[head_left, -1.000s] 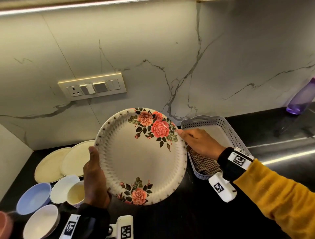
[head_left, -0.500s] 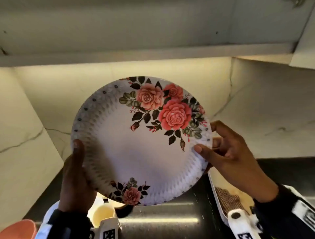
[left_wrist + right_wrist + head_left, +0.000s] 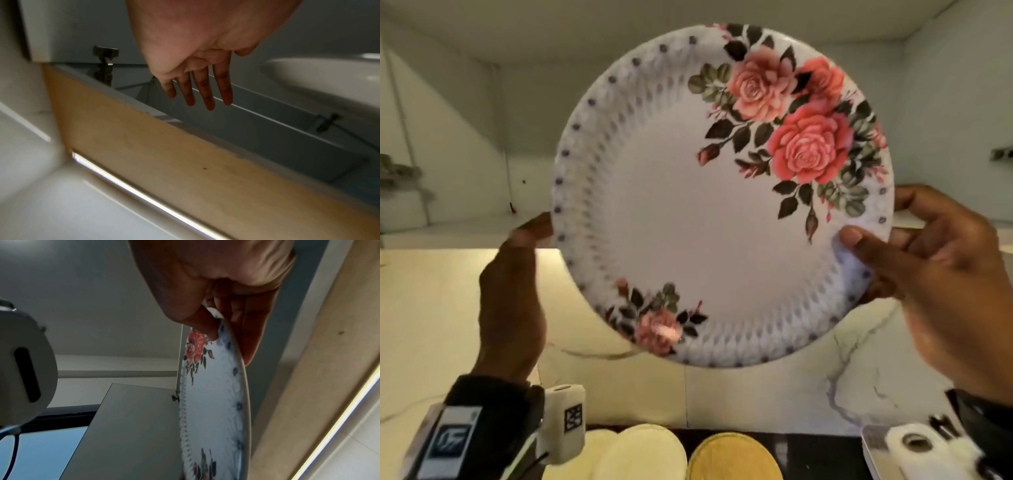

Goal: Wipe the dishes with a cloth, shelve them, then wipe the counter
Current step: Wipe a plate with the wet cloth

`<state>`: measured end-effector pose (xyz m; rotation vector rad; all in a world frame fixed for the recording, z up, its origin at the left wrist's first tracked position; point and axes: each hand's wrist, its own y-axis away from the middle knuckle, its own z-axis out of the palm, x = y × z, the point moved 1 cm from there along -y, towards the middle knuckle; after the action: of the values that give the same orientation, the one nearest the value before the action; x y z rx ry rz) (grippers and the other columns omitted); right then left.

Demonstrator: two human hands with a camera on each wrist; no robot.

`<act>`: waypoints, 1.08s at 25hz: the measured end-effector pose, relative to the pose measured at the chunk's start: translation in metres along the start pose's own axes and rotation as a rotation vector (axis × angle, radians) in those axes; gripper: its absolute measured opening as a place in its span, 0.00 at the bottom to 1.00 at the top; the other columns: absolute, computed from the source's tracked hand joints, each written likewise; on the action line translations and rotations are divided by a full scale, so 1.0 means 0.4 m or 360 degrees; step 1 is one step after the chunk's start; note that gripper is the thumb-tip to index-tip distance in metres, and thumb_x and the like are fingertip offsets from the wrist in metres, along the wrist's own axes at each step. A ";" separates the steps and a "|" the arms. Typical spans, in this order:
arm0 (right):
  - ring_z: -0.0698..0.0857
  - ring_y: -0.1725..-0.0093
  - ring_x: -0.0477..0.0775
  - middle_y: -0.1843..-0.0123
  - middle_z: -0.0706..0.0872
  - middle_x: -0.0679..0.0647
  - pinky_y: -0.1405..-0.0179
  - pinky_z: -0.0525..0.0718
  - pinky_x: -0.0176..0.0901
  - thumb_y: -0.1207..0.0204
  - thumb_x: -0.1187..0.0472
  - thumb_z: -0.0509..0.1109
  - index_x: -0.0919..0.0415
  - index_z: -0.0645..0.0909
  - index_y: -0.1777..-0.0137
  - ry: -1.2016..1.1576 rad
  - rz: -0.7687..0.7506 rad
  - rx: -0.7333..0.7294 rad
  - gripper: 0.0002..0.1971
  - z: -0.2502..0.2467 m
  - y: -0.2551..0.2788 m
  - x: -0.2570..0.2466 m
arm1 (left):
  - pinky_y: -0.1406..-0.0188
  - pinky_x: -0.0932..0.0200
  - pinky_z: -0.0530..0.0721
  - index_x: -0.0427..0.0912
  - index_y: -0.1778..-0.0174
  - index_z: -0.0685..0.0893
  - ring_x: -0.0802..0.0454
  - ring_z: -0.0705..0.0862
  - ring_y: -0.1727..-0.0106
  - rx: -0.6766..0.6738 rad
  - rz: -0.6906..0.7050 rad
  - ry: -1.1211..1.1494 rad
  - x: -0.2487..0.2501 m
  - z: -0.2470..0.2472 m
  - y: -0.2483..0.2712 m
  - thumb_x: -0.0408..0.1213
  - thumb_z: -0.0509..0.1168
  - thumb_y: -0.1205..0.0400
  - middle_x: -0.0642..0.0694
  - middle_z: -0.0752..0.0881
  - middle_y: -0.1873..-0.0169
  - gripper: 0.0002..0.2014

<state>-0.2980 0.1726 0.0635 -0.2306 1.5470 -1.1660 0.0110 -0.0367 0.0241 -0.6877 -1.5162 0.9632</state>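
Here, rose-printed plate [image 3: 722,195] pinched by right hand [image 3: 941,274], no legible writing

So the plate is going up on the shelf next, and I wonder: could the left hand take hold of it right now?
Probably yes. The left hand is open beside the floral plate's left rim with nothing between them; the right hand pinches the opposite edge.

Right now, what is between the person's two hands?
The rose plate, seen in the head view: the right hand pinches its rim, the left hand is open beside the opposite edge.
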 end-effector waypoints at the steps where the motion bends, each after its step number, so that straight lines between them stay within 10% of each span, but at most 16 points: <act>1: 0.93 0.70 0.51 0.62 0.95 0.53 0.77 0.88 0.43 0.29 0.65 0.76 0.62 0.84 0.42 0.0006 0.0004 0.0017 0.15 0.013 -0.032 -0.016 | 0.20 0.66 0.67 0.72 0.37 0.80 0.63 0.81 0.31 0.0015 0.0177 -0.0162 -0.009 0.000 -0.027 0.39 0.55 0.06 0.52 0.83 0.31 0.18; 4: 0.93 0.70 0.52 0.61 0.95 0.53 0.79 0.89 0.47 0.23 0.67 0.76 0.63 0.84 0.44 0.0069 0.0044 -0.0028 0.10 0.056 -0.138 -0.072 | 0.27 0.33 0.79 0.51 0.34 0.84 0.40 0.84 0.35 -0.0283 0.0665 -0.0612 -0.043 0.022 -0.098 0.48 0.58 0.14 0.40 0.89 0.38 0.16; 8: 0.92 0.70 0.55 0.60 0.94 0.56 0.76 0.91 0.51 0.20 0.69 0.75 0.70 0.85 0.43 0.0232 0.0078 -0.0105 0.08 0.127 -0.305 -0.112 | 0.52 0.54 0.82 0.53 0.36 0.89 0.46 0.90 0.47 -0.0866 0.0504 -0.1058 -0.005 0.060 -0.184 0.67 0.53 0.13 0.51 0.93 0.43 0.28; 13: 0.92 0.71 0.53 0.64 0.93 0.54 0.73 0.94 0.57 0.17 0.69 0.74 0.70 0.83 0.39 0.0509 0.0143 -0.0156 0.09 0.200 -0.482 -0.096 | 0.34 0.48 0.83 0.58 0.27 0.81 0.53 0.84 0.37 -0.1607 0.0323 -0.1193 0.009 0.082 -0.292 0.77 0.42 0.19 0.54 0.86 0.32 0.39; 17: 0.92 0.67 0.60 0.53 0.89 0.64 0.76 0.92 0.58 0.18 0.68 0.76 0.61 0.79 0.42 0.0775 0.0033 -0.0030 0.10 0.243 -0.584 -0.050 | 0.19 0.50 0.68 0.59 0.13 0.67 0.52 0.72 0.17 -0.1738 0.0170 -0.1113 -0.013 0.089 -0.279 0.78 0.43 0.23 0.56 0.70 0.14 0.44; 20: 0.91 0.55 0.68 0.49 0.89 0.65 0.59 0.94 0.67 0.22 0.61 0.79 0.54 0.80 0.44 0.1148 -0.0141 -0.0015 0.12 0.277 -0.652 0.003 | 0.17 0.50 0.64 0.64 0.12 0.61 0.53 0.67 0.14 -0.1813 0.0065 -0.1110 -0.022 0.095 -0.289 0.83 0.46 0.29 0.61 0.63 0.12 0.49; 27: 0.79 0.53 0.59 0.57 0.80 0.56 0.52 0.74 0.45 0.18 0.56 0.76 0.58 0.80 0.33 0.1615 -0.0334 -0.0167 0.16 0.400 -0.773 0.110 | 0.14 0.48 0.62 0.69 0.12 0.56 0.52 0.63 0.12 -0.1870 -0.0011 -0.1091 -0.042 0.107 -0.302 0.88 0.47 0.32 0.62 0.58 0.11 0.52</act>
<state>-0.3121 -0.0956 0.2890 0.1791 2.5118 -1.4665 -0.0170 -0.1186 0.1202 -1.2146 -2.7126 0.1769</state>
